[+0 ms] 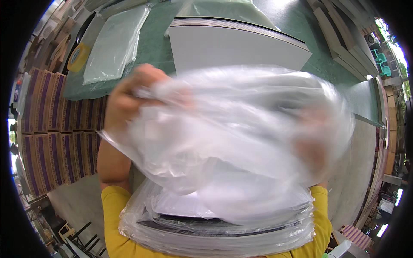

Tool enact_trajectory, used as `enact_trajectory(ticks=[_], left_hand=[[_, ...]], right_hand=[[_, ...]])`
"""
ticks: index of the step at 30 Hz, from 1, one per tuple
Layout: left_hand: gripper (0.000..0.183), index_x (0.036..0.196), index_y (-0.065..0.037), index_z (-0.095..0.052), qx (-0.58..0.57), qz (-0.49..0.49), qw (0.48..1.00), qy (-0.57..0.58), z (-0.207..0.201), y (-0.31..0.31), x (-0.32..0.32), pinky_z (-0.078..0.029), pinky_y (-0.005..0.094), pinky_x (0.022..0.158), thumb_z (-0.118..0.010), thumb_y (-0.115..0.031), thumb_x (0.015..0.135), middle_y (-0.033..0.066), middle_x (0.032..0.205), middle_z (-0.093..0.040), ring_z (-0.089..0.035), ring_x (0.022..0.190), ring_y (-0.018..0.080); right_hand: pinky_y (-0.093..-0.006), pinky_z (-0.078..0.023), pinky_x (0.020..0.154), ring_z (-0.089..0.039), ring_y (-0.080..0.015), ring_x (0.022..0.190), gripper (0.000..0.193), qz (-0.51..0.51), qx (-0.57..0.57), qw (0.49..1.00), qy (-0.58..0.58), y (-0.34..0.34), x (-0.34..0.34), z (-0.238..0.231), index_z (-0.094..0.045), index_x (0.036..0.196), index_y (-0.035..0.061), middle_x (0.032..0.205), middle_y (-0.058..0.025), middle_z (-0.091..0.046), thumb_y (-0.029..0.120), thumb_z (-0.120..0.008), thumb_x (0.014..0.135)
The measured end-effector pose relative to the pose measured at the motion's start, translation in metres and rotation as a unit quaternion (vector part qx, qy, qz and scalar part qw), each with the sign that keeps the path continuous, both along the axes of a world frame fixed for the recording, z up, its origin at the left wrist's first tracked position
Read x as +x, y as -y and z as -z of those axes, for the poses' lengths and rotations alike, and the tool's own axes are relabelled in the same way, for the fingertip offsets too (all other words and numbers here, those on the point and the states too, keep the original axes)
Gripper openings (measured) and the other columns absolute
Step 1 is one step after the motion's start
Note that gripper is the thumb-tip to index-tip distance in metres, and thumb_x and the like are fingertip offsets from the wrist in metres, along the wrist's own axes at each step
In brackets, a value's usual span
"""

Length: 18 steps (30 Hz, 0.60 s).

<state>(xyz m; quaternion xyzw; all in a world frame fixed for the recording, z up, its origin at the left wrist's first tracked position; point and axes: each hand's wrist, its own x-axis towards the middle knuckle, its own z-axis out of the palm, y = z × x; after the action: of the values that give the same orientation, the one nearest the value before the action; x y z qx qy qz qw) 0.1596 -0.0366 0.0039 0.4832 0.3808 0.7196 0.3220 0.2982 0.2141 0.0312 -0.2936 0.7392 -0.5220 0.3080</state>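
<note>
A clear plastic bag [223, 142] spreads across the middle of the view, blurred by motion. My left hand [144, 88] is closed on the bag's gathered edge at the upper left. My right hand [312, 137] shows hazily through the plastic at the right; its fingers are too smeared to make out. Beyond the bag, a stack of white flat panels [232, 49] lies on the green table [159, 51], its near part hidden by the plastic. Close to my body sits a pile of plastic-wrapped flat pieces [215, 238] with dark edges.
Flat clear bags [114, 45] lie on the table's left, beside a roll of yellow tape [79, 57]. Stacked cartons [56, 101] stand on the left. Long boards [342, 41] rest at the far right. A chair [77, 234] is at the lower left.
</note>
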Motion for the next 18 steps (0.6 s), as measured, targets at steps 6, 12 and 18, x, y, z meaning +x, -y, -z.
enact_trajectory(ticks=[6,12,18], left_hand=[[0.014,0.086,0.000,-0.051,-0.407,0.130,0.742,-0.516,-0.049,-0.011,0.037,-0.047,0.0345,0.057,-0.051,-0.009,0.075,0.0129,0.066,-0.056,-0.059,0.068,0.0256],[0.006,0.069,-0.008,-0.055,-0.371,-0.222,0.547,-0.717,0.018,0.015,0.005,-0.043,0.0309,0.047,-0.055,-0.008,0.063,0.0048,0.062,-0.051,-0.053,0.056,0.0167],[0.008,0.069,-0.008,-0.056,-0.120,0.011,0.749,-0.652,-0.048,-0.002,0.084,-0.042,0.0274,0.041,-0.055,-0.007,0.061,0.0061,0.066,-0.056,-0.054,0.053,0.0152]], right_hand=[[-0.0344,-0.045,0.074,-0.058,-0.0259,0.080,0.022,0.142,0.438,0.866,-0.196,-0.016,0.015,-0.013,-0.057,0.093,-0.0002,0.088,-0.0154,-0.060,0.007,-0.055,0.072],[-0.0351,-0.046,0.065,-0.057,-0.0281,0.073,0.015,-0.090,0.043,0.991,-0.095,-0.006,0.018,-0.025,-0.055,0.080,-0.0007,0.082,-0.0128,-0.058,0.013,-0.053,0.074],[-0.0328,-0.042,0.083,-0.059,-0.0266,0.077,0.025,0.204,0.442,0.824,-0.290,-0.061,0.013,0.028,-0.059,0.092,0.0010,0.081,-0.0153,-0.060,0.011,-0.053,0.070]])
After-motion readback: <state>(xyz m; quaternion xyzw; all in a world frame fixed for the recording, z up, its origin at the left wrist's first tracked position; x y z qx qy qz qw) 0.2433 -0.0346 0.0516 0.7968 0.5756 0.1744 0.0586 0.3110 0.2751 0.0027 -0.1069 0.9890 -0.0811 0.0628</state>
